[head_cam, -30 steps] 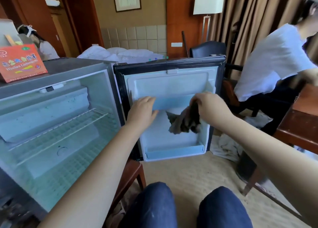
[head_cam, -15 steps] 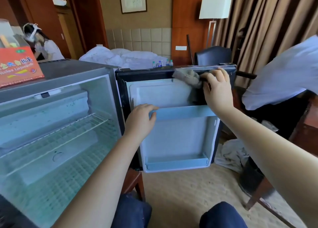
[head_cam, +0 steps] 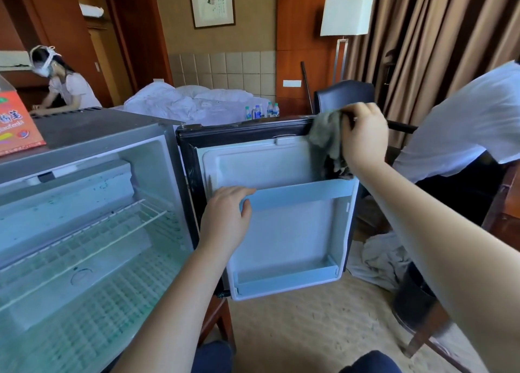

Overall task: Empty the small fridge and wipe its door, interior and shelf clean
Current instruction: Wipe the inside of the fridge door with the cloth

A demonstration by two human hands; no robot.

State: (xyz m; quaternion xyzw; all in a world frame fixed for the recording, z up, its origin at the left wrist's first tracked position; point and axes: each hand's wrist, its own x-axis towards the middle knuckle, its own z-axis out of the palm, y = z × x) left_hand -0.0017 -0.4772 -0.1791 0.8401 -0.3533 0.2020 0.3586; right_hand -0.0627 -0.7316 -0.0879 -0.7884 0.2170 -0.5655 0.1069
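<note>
Both hands [head_cam: 226,218] [head_cam: 363,136] outstretched, gripping.

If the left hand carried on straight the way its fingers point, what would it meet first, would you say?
Probably the inner wall of the fridge door: the left hand already rests on the door's shelf rail, fingers pointing toward it.

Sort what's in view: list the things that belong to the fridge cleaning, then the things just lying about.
Job: open fridge door, grey cloth in the right hand, left hand steadying the door shelf, wire shelf.

Lying about: orange box, water bottles, floor lamp, white cloths on the floor.
</note>
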